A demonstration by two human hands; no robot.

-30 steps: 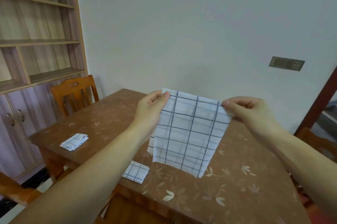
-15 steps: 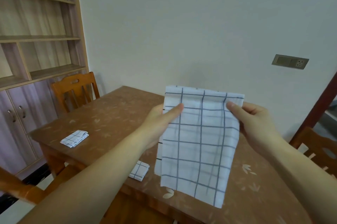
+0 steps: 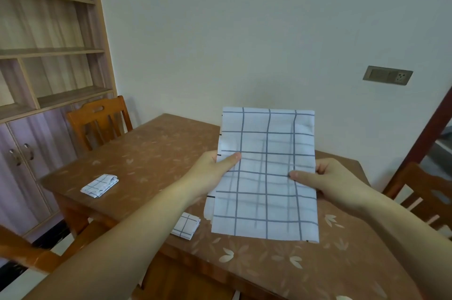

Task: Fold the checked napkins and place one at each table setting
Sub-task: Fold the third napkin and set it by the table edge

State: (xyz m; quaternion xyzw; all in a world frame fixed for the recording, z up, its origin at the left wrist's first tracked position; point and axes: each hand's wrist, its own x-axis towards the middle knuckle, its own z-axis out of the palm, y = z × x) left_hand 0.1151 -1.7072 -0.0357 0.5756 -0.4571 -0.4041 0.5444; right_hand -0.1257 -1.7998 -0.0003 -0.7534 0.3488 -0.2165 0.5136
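A white checked napkin with blue-grey lines is held upright in the air above the brown table, folded once into a tall rectangle. My left hand grips its left edge at mid height, thumb on the front. My right hand grips the right edge, thumb pressed across the cloth. Two folded checked napkins lie on the table: one near the left end, another by the near edge, under my left forearm.
A wooden chair stands at the table's far left side, another chair at the right, and a chair part at lower left. Shelving with cupboard doors fills the left wall. A wall socket sits at right.
The napkin has gone from hanging by its top corners to standing taller in my hands. Both hands slid down from the top corners to the side edges at mid height.
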